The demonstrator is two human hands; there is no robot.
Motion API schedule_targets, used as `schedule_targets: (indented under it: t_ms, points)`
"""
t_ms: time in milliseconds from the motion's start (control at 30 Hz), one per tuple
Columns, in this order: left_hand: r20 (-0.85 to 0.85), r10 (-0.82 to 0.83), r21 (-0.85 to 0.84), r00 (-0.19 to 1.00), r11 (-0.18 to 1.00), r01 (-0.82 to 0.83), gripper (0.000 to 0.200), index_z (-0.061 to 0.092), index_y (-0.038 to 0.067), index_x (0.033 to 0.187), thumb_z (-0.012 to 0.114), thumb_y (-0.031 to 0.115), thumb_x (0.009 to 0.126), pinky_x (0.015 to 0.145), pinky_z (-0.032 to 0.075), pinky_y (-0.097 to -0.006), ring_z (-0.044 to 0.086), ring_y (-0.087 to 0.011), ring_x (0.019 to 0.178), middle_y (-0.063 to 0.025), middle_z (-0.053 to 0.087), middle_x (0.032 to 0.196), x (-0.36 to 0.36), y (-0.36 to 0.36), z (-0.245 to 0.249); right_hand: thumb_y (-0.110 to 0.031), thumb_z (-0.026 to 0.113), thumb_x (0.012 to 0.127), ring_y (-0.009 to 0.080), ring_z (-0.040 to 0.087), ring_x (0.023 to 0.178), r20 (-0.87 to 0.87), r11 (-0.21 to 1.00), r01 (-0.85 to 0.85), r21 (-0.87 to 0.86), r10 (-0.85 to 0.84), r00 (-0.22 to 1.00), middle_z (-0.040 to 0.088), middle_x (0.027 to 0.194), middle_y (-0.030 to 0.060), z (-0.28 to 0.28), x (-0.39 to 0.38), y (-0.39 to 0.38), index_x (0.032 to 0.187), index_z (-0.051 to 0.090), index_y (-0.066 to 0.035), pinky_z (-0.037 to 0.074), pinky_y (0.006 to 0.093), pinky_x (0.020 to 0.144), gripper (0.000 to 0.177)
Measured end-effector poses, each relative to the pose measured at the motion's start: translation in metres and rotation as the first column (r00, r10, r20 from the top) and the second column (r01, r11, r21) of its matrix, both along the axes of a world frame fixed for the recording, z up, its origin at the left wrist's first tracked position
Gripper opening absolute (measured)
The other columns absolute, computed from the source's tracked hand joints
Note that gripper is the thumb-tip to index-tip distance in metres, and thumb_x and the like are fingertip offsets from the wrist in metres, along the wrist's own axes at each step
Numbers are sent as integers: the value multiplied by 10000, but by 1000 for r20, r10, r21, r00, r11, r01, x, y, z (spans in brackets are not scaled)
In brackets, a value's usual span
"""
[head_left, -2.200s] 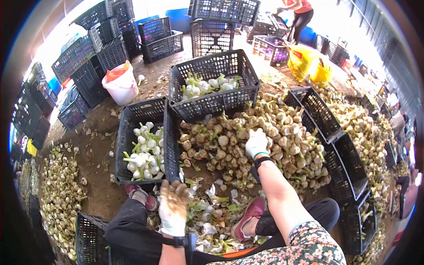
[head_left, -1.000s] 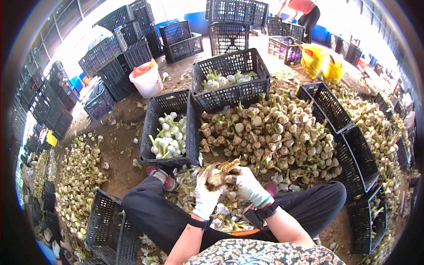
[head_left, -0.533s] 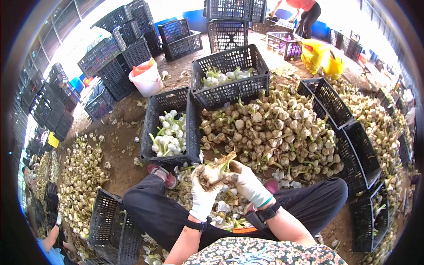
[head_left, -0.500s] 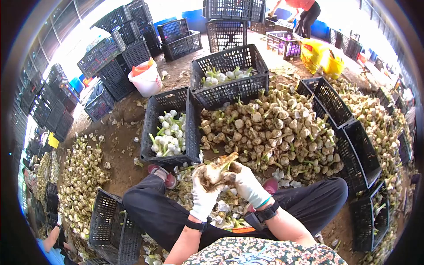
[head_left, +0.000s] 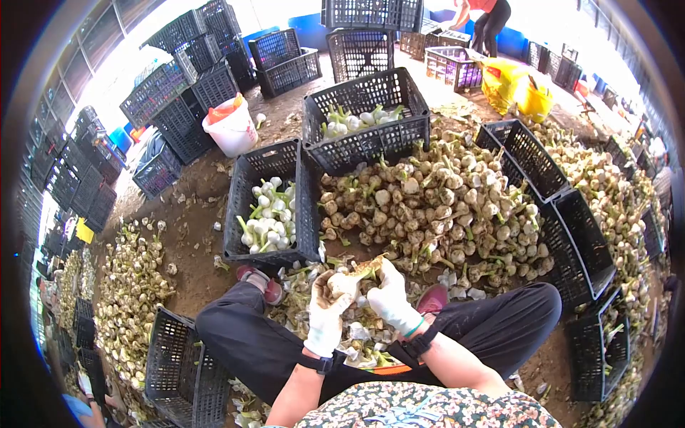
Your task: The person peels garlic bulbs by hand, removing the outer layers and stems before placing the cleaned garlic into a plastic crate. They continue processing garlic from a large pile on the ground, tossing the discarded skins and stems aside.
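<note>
A garlic bulb (head_left: pixel 344 286) with pale skin and a brown, ragged stem is up in front of me, above my crossed legs. My left hand (head_left: pixel 325 308), in a dirt-stained white glove, is closed around the bulb. Beside the stem, my gloved right hand (head_left: pixel 391 291) pinches its loose brown outer skin. Just beyond my hands spreads a heap of soil-covered garlic (head_left: pixel 442 207). Cleaned white garlic bulbs (head_left: pixel 271 217) lie in a black plastic crate (head_left: pixel 309 214) to the front left. Shed skins (head_left: pixel 360 332) litter the ground between my legs.
Another black crate (head_left: pixel 371 146) behind holds more white bulbs. Empty-looking crates (head_left: pixel 581 239) line the right side; one (head_left: pixel 171 364) stands by my left knee. A white bucket (head_left: pixel 232 132), yellow bags (head_left: pixel 517 89) and stacked crates are farther back. A person (head_left: pixel 492 21) bends at the back.
The bulb has turned and shows more clean white surface. My right hand has shifted slightly, its fingers now higher along the stem's brown skin. The view has moved a little.
</note>
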State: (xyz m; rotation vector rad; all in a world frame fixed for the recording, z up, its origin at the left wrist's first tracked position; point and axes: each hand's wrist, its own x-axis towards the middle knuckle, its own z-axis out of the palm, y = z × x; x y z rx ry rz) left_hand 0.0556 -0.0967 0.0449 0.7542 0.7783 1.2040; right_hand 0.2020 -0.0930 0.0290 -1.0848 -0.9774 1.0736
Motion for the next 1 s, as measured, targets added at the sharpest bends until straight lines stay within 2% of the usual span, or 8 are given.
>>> schedule_targets:
  t_ms: [133, 300, 467, 633, 733, 800, 867, 1000]
  points:
    - [169, -108, -140, 980, 981, 133, 579, 385, 74, 1370, 685, 144, 880, 816, 545, -326, 583, -179, 1056, -82, 544, 1222, -7, 3, -10, 45, 604, 799, 128, 595, 911, 91, 999, -41, -20, 43, 995, 654, 1044, 69, -12, 11, 2, 1188, 558, 29, 475, 257, 836, 392]
    - [-99, -9, 26, 995, 1000, 12, 575, 379, 60, 1375, 679, 150, 893, 866, 525, -308, 577, -175, 1069, -91, 512, 1265, 2, 6, -14, -19, 564, 877, 38, 587, 645, 2, 920, -236, -313, 250, 968, 678, 951, 14, 36, 11, -5, 1171, 608, -1, 419, 144, 488, 298]
    - [-160, 90, 113, 983, 991, -72, 552, 407, 44, 1371, 660, 35, 881, 926, 492, -276, 555, -161, 1104, -85, 530, 1254, 4, 0, -10, 47, 450, 842, 71, 627, 671, -186, 925, -175, -338, 117, 976, 694, 945, 24, 13, 7, -5, 1126, 651, 3, 468, 178, 506, 351]
    - [-12, -324, -253, 946, 916, 311, 556, 493, 44, 1322, 439, 498, 1005, 803, 554, -317, 641, -200, 969, -97, 632, 1092, -37, 16, -3, -39, 616, 882, 65, 618, 687, -317, 941, -231, -247, 147, 937, 688, 924, 9, 0, 10, -6, 1113, 662, -20, 473, 193, 523, 237]
    - [20, -79, -109, 997, 991, 80, 581, 470, 54, 1334, 483, 517, 983, 783, 562, -308, 641, -214, 1000, -104, 615, 1147, -14, 13, 1, -106, 699, 870, 49, 607, 694, -214, 937, -226, -265, 172, 962, 682, 905, -11, 10, 7, -9, 1103, 666, -35, 466, 193, 537, 245]
    - [101, -97, -111, 990, 988, 108, 570, 431, 64, 1366, 652, 357, 930, 844, 551, -302, 633, -224, 1021, -100, 588, 1204, -18, 12, -14, -95, 700, 864, 43, 598, 700, -161, 931, -211, -299, 169, 972, 673, 886, -28, 14, 7, -8, 1098, 669, -47, 466, 194, 559, 241]
    - [-396, 18, 223, 918, 972, 77, 688, 393, 72, 1394, 769, 113, 819, 886, 540, -318, 614, -211, 1044, -89, 565, 1234, -17, 15, -33, -127, 699, 871, 38, 577, 691, -74, 931, -223, -290, 211, 975, 663, 866, -37, 13, 8, -7, 1070, 672, -50, 459, 194, 562, 215]
    - [-77, -202, 39, 976, 978, 206, 730, 443, 59, 1369, 774, -58, 729, 890, 536, -299, 590, -171, 1066, -55, 560, 1212, -22, 7, 9, -1, 512, 918, 166, 606, 772, -681, 941, -108, -321, -150, 717, 630, 866, 39, -1, 12, 11, 1023, 623, 6, 522, 324, 768, 153]
